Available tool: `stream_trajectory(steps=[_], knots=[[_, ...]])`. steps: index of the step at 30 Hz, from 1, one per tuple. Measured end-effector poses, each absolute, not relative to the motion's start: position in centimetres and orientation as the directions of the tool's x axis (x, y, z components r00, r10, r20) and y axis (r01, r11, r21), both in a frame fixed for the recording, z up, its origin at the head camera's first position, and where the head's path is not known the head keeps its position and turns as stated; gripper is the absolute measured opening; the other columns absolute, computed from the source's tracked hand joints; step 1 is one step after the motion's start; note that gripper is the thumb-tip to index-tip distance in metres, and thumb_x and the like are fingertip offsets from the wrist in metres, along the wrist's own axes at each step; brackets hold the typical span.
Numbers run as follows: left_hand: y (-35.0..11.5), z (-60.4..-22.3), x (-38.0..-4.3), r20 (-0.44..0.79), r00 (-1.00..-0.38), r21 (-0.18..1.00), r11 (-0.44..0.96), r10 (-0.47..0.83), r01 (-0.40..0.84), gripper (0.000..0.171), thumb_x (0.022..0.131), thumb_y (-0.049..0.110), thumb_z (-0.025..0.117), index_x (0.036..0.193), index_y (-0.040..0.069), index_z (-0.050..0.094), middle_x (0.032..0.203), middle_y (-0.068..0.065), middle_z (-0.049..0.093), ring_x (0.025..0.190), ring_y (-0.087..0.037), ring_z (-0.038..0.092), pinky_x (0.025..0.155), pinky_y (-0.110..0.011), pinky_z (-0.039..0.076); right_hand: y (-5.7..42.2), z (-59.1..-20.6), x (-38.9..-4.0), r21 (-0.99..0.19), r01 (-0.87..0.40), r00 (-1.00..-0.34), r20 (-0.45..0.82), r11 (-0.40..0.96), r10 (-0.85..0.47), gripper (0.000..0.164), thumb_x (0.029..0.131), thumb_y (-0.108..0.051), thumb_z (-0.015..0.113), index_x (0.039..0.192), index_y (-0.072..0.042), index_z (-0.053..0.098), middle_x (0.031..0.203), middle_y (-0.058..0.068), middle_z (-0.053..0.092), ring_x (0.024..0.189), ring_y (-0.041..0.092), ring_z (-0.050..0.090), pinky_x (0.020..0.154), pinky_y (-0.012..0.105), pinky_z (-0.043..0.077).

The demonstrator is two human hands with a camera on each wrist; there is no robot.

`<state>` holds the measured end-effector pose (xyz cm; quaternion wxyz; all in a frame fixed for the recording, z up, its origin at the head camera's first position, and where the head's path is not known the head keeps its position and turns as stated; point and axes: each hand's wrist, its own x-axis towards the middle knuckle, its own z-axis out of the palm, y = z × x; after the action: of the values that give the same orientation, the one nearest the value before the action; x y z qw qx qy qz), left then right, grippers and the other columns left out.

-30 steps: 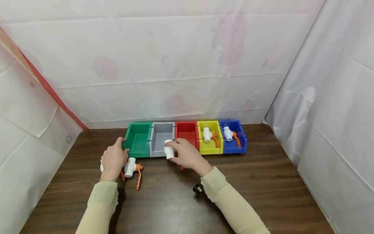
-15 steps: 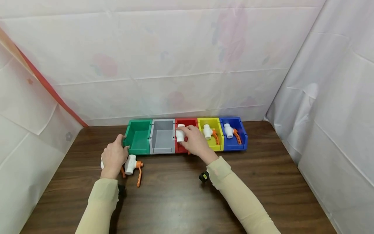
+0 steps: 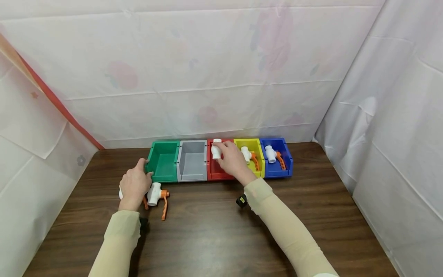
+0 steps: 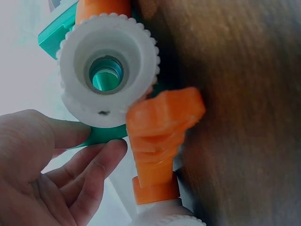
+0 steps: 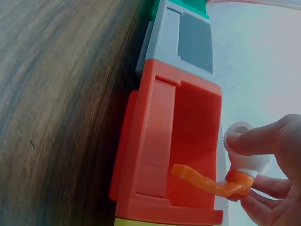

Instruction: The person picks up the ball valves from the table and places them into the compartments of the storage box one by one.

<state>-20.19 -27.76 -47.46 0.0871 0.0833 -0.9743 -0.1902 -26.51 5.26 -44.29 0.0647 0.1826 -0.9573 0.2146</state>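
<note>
My right hand point(image 3: 233, 159) grips a white plastic ball valve point(image 3: 217, 149) over the red bin point(image 3: 221, 175). In the right wrist view the valve's orange lever handle point(image 5: 202, 182) hangs over the bin's opening, with the thumb on the white body. My left hand point(image 3: 135, 187) holds the near left corner of the green bin point(image 3: 164, 180), its thumb and fingers on the green edge in the left wrist view point(image 4: 101, 135). Just right of that hand lies a ball valve point(image 3: 154, 194) on the table. Another valve point(image 3: 120, 193) is mostly hidden under the left hand.
A grey bin point(image 3: 192, 178) stands between green and red. The yellow bin point(image 3: 254, 175) and blue bin point(image 3: 285, 173) each hold one ball valve. All bins form a row against the white curtain point(image 3: 207, 77) at the back of the wooden table point(image 3: 204, 238).
My right hand has carried the ball valve right and away from me, from before the grey bin to over the red bin. The left hand has stayed at the green bin.
</note>
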Motion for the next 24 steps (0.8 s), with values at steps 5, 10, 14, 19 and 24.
stream_trajectory(steps=[5,10,14,19,24], knots=[[-27.7,-47.6,-20.0,0.139,-0.969,0.388,0.912,-0.203,-0.135,0.045,0.097,0.018,0.065,0.139,0.01,0.05,0.087,-0.029,0.066,0.046,-0.031,0.049,0.038,-0.04,0.038,5.1,-44.6,-27.1,-0.346,-0.385,-0.921,0.198,0.856,-0.334,0.056,0.088,-0.017,0.075,0.141,-0.024,0.057,0.126,0.009,0.058,0.113,0.024,0.052,0.098,0.041,0.048],[-27.7,-47.7,-19.9,0.129,-0.97,0.392,0.909,-0.206,-0.141,0.046,0.097,0.018,0.064,0.14,0.01,0.05,0.087,-0.029,0.066,0.046,-0.03,0.049,0.039,-0.04,0.038,5.1,-45.8,-27.8,-0.227,-0.398,-0.915,0.175,0.889,-0.365,0.056,0.087,-0.021,0.075,0.14,-0.026,0.057,0.125,0.007,0.059,0.112,0.024,0.054,0.097,0.04,0.048],[-27.8,-47.9,-19.9,0.124,-0.97,0.389,0.91,-0.208,-0.145,0.045,0.097,0.018,0.064,0.14,0.009,0.05,0.089,-0.03,0.066,0.046,-0.03,0.049,0.039,-0.04,0.038,5.0,-46.7,-28.1,-0.176,-0.396,-0.914,0.171,0.901,-0.369,0.054,0.087,-0.021,0.074,0.138,-0.025,0.059,0.121,0.007,0.06,0.109,0.024,0.054,0.098,0.039,0.046],[-27.8,-47.9,-19.9,0.132,-0.97,0.393,0.909,-0.202,-0.136,0.045,0.098,0.018,0.064,0.139,0.009,0.05,0.089,-0.03,0.066,0.046,-0.03,0.048,0.038,-0.04,0.037,4.7,-47.2,-28.4,-0.116,-0.388,-0.915,0.168,0.914,-0.367,0.051,0.088,-0.02,0.071,0.137,-0.026,0.06,0.119,0.007,0.062,0.109,0.025,0.055,0.1,0.042,0.04],[-27.7,-47.8,-20.0,0.13,-0.97,0.392,0.909,-0.204,-0.139,0.046,0.097,0.018,0.064,0.14,0.009,0.05,0.088,-0.03,0.066,0.046,-0.03,0.049,0.038,-0.04,0.038,4.4,-47.5,-28.6,-0.068,-0.375,-0.921,0.141,0.925,-0.363,0.049,0.09,-0.018,0.068,0.137,-0.027,0.06,0.116,0.006,0.063,0.107,0.026,0.056,0.09,0.044,0.035]])
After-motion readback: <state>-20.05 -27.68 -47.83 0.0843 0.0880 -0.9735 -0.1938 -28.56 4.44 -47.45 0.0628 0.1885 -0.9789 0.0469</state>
